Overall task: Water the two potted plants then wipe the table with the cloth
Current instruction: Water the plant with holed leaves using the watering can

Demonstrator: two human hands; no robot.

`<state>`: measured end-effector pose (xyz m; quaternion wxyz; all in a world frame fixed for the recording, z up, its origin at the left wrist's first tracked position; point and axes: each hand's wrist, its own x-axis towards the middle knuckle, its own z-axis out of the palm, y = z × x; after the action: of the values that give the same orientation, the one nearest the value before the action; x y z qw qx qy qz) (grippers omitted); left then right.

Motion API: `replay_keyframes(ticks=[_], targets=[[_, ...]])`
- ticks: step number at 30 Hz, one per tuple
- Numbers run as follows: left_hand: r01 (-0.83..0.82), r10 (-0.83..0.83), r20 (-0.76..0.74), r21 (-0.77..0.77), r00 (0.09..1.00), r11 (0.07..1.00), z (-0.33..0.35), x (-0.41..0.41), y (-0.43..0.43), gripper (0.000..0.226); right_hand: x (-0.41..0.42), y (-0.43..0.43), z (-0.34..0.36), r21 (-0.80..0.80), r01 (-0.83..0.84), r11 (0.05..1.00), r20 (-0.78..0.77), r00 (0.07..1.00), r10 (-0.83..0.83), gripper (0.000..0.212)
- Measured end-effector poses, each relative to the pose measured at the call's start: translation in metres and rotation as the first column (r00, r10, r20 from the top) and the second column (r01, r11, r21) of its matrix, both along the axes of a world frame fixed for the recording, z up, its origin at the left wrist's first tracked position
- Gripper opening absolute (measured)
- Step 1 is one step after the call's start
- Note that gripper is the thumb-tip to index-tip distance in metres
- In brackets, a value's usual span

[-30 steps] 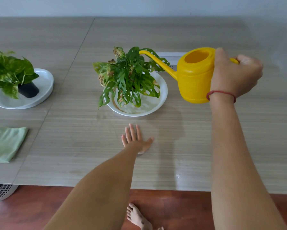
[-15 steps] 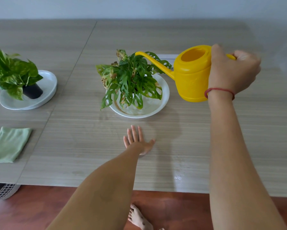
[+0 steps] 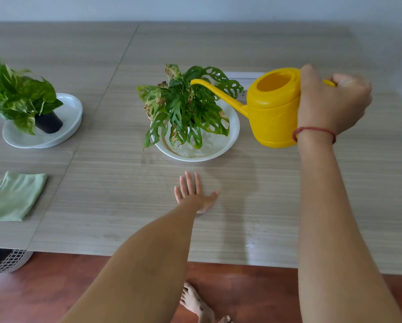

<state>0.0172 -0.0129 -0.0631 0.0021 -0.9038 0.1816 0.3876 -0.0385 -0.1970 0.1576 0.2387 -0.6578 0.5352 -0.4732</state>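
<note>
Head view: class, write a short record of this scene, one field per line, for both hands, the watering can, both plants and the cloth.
Right hand: grips the yellow watering can by its handle
Left hand: flat on the table, fingers straight, near the white bowl
Spout: over the Swiss cheese plant; no water visible
Swiss cheese plant: in the white bowl
Pothos: in a black pot on a white plate, far left
Green cloth: folded on the table, left, untouched

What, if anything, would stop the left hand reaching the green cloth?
Probably nothing, so yes: the left hand rests flat, holding nothing, with only bare table between it and the cloth.
</note>
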Motion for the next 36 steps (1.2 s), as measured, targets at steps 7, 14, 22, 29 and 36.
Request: replay_keyframes(ticks=[7,14,22,29,36], targets=[[0.000,0.000,0.009,-0.001,1.000,1.000,-0.004,0.001,0.000,0.091,-0.005,-0.001,0.005,0.008,0.056,0.998,-0.011,0.998,-0.056,0.051],[-0.006,0.006,0.009,-0.008,1.000,1.000,-0.003,0.000,-0.001,0.091,0.005,0.002,0.007,0.000,0.038,0.999,0.025,0.999,-0.037,0.051],[0.002,-0.002,-0.014,0.012,1.000,1.000,0.001,0.002,-0.002,0.091,0.008,0.008,0.003,-0.008,0.009,1.000,0.033,0.999,-0.009,0.052],[0.006,-0.005,-0.008,0.031,1.000,1.000,0.001,0.003,-0.003,0.091,-0.004,0.002,0.001,-0.018,0.039,0.999,-0.006,0.999,-0.039,0.052],[0.009,-0.009,-0.006,0.033,1.000,0.999,-0.001,0.003,-0.002,0.092,-0.007,-0.001,0.005,0.014,0.090,0.996,-0.010,0.996,-0.090,0.051]])
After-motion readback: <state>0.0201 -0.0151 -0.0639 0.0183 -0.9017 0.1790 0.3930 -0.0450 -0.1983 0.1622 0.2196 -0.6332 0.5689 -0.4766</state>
